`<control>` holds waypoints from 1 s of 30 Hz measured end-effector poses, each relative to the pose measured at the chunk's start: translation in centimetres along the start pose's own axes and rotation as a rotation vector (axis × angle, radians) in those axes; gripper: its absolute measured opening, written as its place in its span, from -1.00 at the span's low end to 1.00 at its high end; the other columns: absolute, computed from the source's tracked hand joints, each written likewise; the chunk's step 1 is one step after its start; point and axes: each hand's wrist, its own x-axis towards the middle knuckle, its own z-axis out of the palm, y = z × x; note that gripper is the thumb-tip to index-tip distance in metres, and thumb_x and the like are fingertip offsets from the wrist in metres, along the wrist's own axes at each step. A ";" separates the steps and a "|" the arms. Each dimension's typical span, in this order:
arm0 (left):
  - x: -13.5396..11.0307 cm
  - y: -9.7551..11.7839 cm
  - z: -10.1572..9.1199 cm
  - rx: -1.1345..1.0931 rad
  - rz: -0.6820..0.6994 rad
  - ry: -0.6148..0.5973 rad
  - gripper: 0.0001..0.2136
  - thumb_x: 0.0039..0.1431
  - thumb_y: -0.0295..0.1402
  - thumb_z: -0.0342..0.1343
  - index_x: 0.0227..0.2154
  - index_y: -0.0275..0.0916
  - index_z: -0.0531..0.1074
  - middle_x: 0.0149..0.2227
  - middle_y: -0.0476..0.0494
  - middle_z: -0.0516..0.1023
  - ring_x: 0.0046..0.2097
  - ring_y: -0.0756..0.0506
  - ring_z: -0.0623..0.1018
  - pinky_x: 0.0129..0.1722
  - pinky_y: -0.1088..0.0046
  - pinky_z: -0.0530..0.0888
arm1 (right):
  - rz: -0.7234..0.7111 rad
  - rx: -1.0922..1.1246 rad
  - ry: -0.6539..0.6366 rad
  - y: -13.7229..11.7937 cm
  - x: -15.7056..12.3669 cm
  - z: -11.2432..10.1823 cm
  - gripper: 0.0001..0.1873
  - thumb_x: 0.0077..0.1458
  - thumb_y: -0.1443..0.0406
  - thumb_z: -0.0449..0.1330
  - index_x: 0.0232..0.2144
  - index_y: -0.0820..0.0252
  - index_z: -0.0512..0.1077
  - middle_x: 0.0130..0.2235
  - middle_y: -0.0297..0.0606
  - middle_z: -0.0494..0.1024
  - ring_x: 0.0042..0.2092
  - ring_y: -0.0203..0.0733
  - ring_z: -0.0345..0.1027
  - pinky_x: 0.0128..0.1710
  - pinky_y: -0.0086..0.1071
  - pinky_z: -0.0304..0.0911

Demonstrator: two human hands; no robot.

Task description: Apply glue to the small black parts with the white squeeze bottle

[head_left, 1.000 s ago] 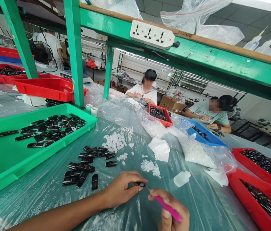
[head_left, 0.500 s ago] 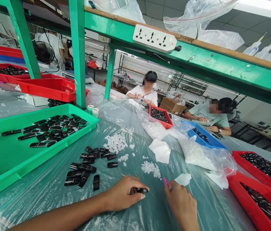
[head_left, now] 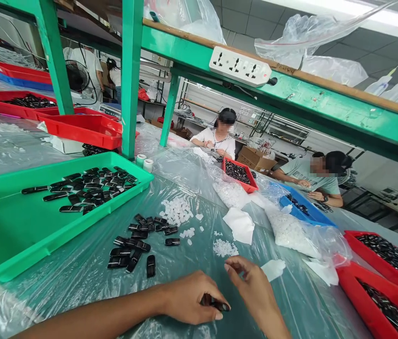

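Observation:
My left hand (head_left: 194,297) rests low on the plastic-covered table, fingers curled round a small black clip-like part (head_left: 216,305). My right hand (head_left: 250,285) lies just right of it, fingers bent toward a little heap of white beads (head_left: 224,247); whether they hold anything is hidden. The pink tool does not show. A scatter of black parts (head_left: 137,245) lies left of the hands, with a larger heap of white pieces (head_left: 175,211) beyond it.
A green tray (head_left: 11,235) with black parts is at left, red trays (head_left: 378,292) at right, a small white bottle (head_left: 273,269) and a bag of white pieces (head_left: 290,230) ahead. Two people sit working across the table. A green shelf frame (head_left: 130,80) stands overhead.
My right hand moved left toward the white beads and the pink tool dropped out of sight. My left hand slid down and nearer, still round the black part. The view shifted right.

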 end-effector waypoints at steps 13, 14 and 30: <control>-0.3 -0.9 1.2 0.130 0.106 -0.043 -0.70 -0.01 -0.49 0.16 -0.15 -0.27 0.51 -0.31 -0.16 0.61 -0.36 -0.10 0.56 -0.38 0.56 0.42 | -0.340 0.172 -0.071 -3.8 6.4 7.3 -0.82 -0.02 0.39 0.15 -0.36 0.09 0.52 -0.29 -0.24 0.55 -0.15 -0.07 0.34 -0.06 -0.26 0.10; -0.3 -0.9 1.2 0.131 0.112 -0.044 -0.70 -0.01 -0.50 0.16 -0.15 -0.29 0.51 -0.31 -0.17 0.61 -0.36 -0.10 0.56 -0.37 0.56 0.42 | -0.331 0.221 -0.080 -3.7 6.4 7.6 -0.81 -0.01 0.39 0.14 -0.36 0.08 0.53 -0.30 -0.24 0.55 -0.15 -0.06 0.33 -0.05 -0.24 0.09; 0.5 -1.1 0.5 -0.344 -0.120 0.090 -0.66 0.10 -0.14 0.09 -0.31 -0.37 0.51 -0.55 -0.02 0.39 -0.53 0.03 0.35 -0.53 0.59 0.29 | 0.238 1.166 -0.068 3.0 0.5 5.8 -0.72 -0.02 0.18 0.24 -0.22 0.13 0.53 -0.29 -0.23 0.60 -0.29 -0.23 0.44 -0.18 -0.33 0.29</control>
